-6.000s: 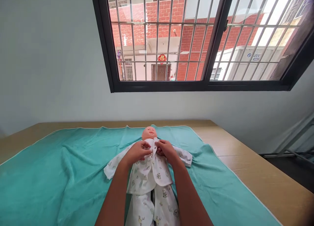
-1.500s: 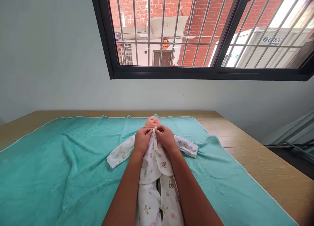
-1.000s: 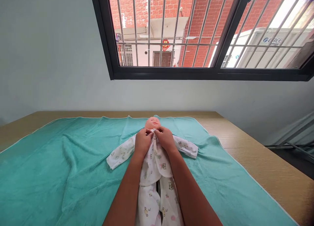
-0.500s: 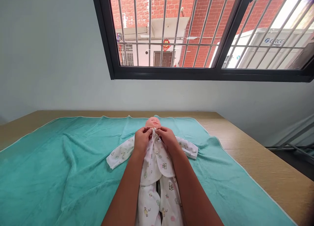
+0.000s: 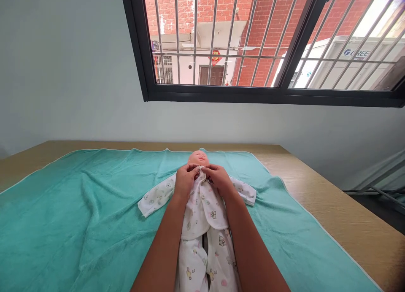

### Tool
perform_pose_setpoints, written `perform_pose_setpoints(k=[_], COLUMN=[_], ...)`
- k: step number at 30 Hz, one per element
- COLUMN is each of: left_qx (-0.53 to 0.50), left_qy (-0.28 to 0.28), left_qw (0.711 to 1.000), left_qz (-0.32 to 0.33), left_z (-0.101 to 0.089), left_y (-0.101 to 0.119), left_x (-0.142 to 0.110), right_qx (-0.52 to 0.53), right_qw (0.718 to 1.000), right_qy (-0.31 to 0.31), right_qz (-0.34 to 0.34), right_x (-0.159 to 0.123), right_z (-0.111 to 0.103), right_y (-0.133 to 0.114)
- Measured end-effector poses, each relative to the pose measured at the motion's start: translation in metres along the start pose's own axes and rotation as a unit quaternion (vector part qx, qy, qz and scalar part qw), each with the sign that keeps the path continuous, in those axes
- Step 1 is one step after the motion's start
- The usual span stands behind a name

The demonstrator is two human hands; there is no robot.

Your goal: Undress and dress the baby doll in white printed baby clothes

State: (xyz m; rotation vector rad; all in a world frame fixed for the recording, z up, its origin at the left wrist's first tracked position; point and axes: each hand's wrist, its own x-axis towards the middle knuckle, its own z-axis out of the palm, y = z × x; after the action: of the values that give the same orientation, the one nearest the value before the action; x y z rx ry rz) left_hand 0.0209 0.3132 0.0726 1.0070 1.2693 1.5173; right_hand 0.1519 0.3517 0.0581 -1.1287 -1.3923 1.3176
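Note:
A baby doll point(image 5: 198, 157) lies on its back, head toward the wall, in a white printed jacket point(image 5: 196, 216) and matching trousers point(image 5: 193, 262). My left hand point(image 5: 186, 180) pinches the jacket's left front edge at the neckline, just below the doll's chin. Opposite it, my right hand point(image 5: 219, 179) pinches the other front edge, and the fingertips of both hands nearly meet. Whatever fastener lies between them is too small to make out. Both sleeves stretch outward over the cloth, and the jacket's lower front hangs slightly parted over the trousers.
A turquoise towel point(image 5: 110, 216) with a few creases covers most of the wooden table point(image 5: 341, 212). Behind the table rises a pale wall point(image 5: 202, 123) with a dark-framed, barred window point(image 5: 215, 93). Metal rails point(image 5: 379, 190) stand at the far right.
Both hands stay at the doll's neckline with their fingers shifted slightly and the cloth edges drawn a little closer together. The view has tilted a touch.

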Motion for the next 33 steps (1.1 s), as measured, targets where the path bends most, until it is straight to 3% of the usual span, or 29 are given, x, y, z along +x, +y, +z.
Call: perform_pose_setpoints(k=[6, 11, 13, 21, 33], left_qx=[-0.043, -0.044, -0.046, -0.069, -0.062], left_qy=[0.008, 0.002, 0.001, -0.001, -0.006], left_qw=[0.999, 0.999, 0.999, 0.997, 0.997], left_qz=[-0.025, -0.017, -0.015, -0.032, -0.035], left_z=[0.0, 0.002, 0.002, -0.003, -0.003], left_y=[0.003, 0.002, 0.001, -0.002, -0.001], left_x=[0.0, 0.002, 0.003, 0.005, 0.005], right_qx=[0.093, 0.111, 0.097, 0.005, -0.044], right_qw=[0.995, 0.993, 0.993, 0.998, 0.994], right_qy=[0.009, -0.022, -0.039, -0.001, 0.009], right_qz=[0.025, -0.034, -0.047, -0.058, -0.099], right_x=[0.0, -0.004, -0.004, -0.004, -0.004], right_z=[0.002, 0.01, 0.012, 0.012, 0.009], right_y=[-0.001, -0.004, -0.003, -0.008, -0.004])
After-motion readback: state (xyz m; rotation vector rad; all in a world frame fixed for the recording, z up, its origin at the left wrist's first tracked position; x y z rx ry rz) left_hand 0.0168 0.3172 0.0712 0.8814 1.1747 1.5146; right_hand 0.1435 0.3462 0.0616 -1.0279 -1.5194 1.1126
